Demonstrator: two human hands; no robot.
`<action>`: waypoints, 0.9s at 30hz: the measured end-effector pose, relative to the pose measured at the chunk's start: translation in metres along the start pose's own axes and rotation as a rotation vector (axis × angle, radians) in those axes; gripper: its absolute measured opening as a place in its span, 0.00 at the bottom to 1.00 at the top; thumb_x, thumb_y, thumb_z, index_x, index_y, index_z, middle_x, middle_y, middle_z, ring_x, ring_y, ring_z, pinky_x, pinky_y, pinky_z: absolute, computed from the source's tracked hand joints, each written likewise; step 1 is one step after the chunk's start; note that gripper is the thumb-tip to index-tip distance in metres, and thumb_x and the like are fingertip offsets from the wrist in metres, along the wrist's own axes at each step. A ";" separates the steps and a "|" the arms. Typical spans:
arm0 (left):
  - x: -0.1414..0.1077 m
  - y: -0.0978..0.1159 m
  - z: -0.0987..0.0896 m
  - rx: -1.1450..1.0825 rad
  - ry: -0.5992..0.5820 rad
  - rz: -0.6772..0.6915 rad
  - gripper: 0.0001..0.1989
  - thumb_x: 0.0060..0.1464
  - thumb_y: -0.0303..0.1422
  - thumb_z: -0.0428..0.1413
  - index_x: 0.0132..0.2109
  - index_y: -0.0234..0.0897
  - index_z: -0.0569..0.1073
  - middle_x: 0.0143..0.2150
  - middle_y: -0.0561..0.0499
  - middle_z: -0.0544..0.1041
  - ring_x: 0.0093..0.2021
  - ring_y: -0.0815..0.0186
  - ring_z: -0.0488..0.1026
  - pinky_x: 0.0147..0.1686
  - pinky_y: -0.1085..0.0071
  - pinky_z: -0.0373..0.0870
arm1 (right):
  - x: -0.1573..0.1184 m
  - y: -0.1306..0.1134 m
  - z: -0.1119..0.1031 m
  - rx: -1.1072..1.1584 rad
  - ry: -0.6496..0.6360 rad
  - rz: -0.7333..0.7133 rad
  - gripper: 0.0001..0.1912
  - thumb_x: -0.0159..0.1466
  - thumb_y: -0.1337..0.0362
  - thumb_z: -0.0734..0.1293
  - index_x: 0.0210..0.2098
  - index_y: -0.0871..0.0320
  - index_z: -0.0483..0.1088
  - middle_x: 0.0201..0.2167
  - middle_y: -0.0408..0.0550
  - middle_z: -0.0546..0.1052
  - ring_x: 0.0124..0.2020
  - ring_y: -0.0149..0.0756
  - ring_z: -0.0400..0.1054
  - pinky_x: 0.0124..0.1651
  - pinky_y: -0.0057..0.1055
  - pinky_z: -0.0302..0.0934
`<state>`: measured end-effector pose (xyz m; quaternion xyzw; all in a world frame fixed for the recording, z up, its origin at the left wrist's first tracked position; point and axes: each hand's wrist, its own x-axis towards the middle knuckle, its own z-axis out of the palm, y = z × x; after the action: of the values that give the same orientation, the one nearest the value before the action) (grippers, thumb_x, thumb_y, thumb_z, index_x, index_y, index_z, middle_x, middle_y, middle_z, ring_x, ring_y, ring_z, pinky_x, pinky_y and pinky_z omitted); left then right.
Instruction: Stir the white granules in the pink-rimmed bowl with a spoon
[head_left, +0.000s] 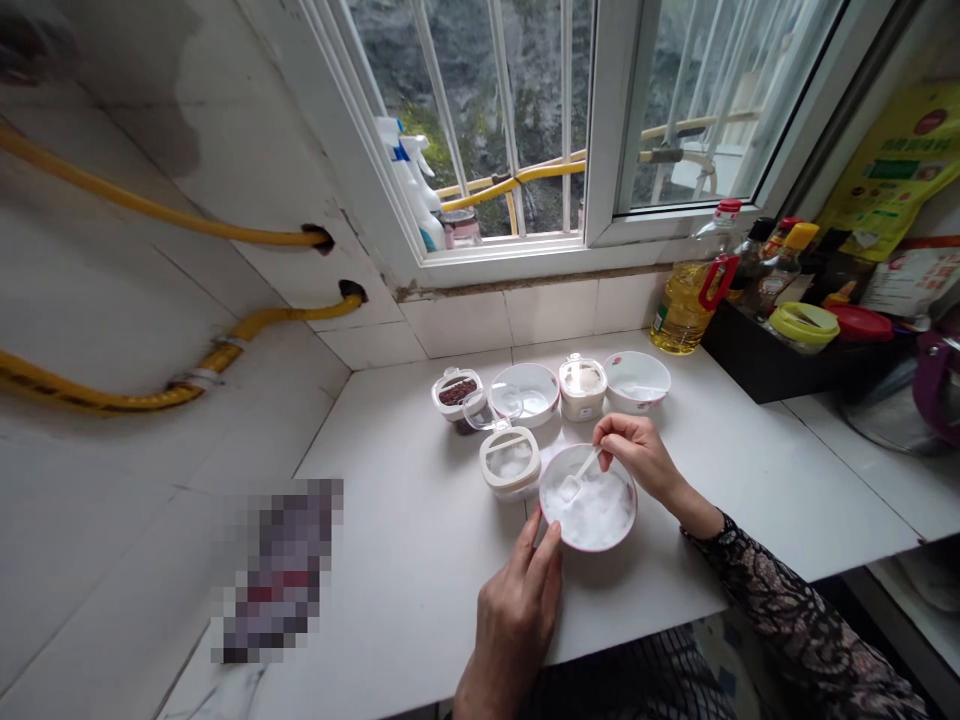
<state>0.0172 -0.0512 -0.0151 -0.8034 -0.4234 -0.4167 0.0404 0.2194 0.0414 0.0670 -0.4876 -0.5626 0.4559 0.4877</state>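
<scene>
My right hand (pixel 636 452) pinches the handle of a small white spoon (pixel 574 484), whose tip rests in white grainy powder. The powder fills much of a white bowl (pixel 551 522) with a pinkish rim. My left hand (pixel 517 605) grips this bowl at its near left edge, fingertips at the rim. Close beside the bowl, on its left, stands a clear seasoning jar (pixel 510 465) with a cream rim, its lid raised and white grains inside.
Behind stand a jar of dark red grains (pixel 457 392), a white bowl (pixel 525 385), a jar of pale powder (pixel 583 390) and another bowl (pixel 637 378). An oil bottle (pixel 684 300) and a black rack (pixel 750 350) of condiments are at right. A blurred patch (pixel 281 580) covers something at left.
</scene>
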 end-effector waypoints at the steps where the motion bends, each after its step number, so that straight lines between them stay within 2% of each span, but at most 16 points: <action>1: 0.000 0.000 0.000 0.002 0.004 0.003 0.16 0.65 0.23 0.50 0.58 0.33 0.69 0.57 0.34 0.75 0.50 0.57 0.79 0.37 0.75 0.79 | 0.001 0.000 -0.001 0.032 0.001 0.018 0.05 0.51 0.67 0.62 0.22 0.57 0.70 0.13 0.39 0.71 0.17 0.31 0.64 0.26 0.28 0.59; 8: 0.000 0.001 0.000 0.006 0.002 0.009 0.15 0.65 0.23 0.50 0.57 0.32 0.70 0.57 0.33 0.75 0.49 0.57 0.80 0.38 0.75 0.79 | 0.007 0.004 -0.003 0.129 -0.002 0.080 0.05 0.49 0.66 0.63 0.21 0.58 0.70 0.12 0.40 0.71 0.17 0.30 0.63 0.27 0.29 0.60; 12: 0.000 0.000 0.001 0.010 0.002 0.006 0.15 0.65 0.23 0.49 0.57 0.32 0.70 0.57 0.33 0.75 0.49 0.58 0.80 0.37 0.75 0.79 | 0.006 0.001 0.001 0.161 0.025 0.019 0.04 0.53 0.64 0.64 0.25 0.57 0.70 0.15 0.40 0.73 0.21 0.32 0.67 0.33 0.32 0.64; 15: 0.000 0.000 0.001 0.018 -0.004 0.008 0.16 0.65 0.23 0.49 0.58 0.32 0.69 0.57 0.33 0.75 0.49 0.58 0.80 0.37 0.75 0.79 | -0.001 -0.003 0.012 0.099 0.072 -0.161 0.05 0.61 0.62 0.64 0.33 0.56 0.69 0.25 0.43 0.76 0.27 0.35 0.73 0.38 0.34 0.66; 17: 0.000 -0.001 0.001 0.023 -0.004 0.015 0.16 0.65 0.23 0.49 0.58 0.32 0.69 0.57 0.33 0.75 0.50 0.57 0.79 0.37 0.75 0.79 | -0.006 -0.005 0.019 -0.069 0.073 -0.348 0.05 0.66 0.64 0.62 0.38 0.55 0.69 0.30 0.46 0.78 0.33 0.37 0.74 0.41 0.35 0.67; 20: 0.000 0.000 0.001 0.023 0.006 0.022 0.15 0.66 0.23 0.49 0.58 0.31 0.69 0.56 0.33 0.75 0.51 0.57 0.79 0.37 0.75 0.79 | -0.010 -0.006 0.026 -0.416 -0.037 -0.713 0.09 0.66 0.71 0.59 0.39 0.55 0.70 0.33 0.48 0.79 0.37 0.39 0.73 0.48 0.40 0.65; 22: 0.001 0.000 0.001 0.025 0.014 0.026 0.15 0.66 0.23 0.49 0.57 0.31 0.70 0.56 0.32 0.75 0.50 0.58 0.79 0.38 0.75 0.79 | -0.010 -0.006 0.026 -0.552 -0.105 -0.884 0.12 0.65 0.74 0.58 0.41 0.55 0.70 0.33 0.48 0.79 0.36 0.39 0.72 0.51 0.42 0.63; 24: 0.002 0.000 0.001 0.025 0.015 0.028 0.15 0.66 0.23 0.49 0.57 0.30 0.70 0.56 0.32 0.75 0.50 0.58 0.79 0.38 0.75 0.79 | -0.009 -0.007 0.023 -0.560 -0.073 -0.946 0.13 0.64 0.76 0.58 0.42 0.55 0.69 0.32 0.47 0.79 0.35 0.38 0.71 0.51 0.42 0.63; 27: 0.002 0.001 0.000 0.022 0.007 0.025 0.15 0.66 0.23 0.49 0.57 0.30 0.70 0.56 0.32 0.75 0.50 0.57 0.79 0.38 0.75 0.79 | -0.009 -0.008 0.012 -0.473 0.067 -0.889 0.11 0.63 0.76 0.60 0.38 0.55 0.69 0.28 0.45 0.78 0.32 0.38 0.70 0.46 0.40 0.64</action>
<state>0.0185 -0.0506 -0.0131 -0.8068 -0.4176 -0.4143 0.0559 0.2067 0.0316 0.0727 -0.3122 -0.7880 0.0483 0.5285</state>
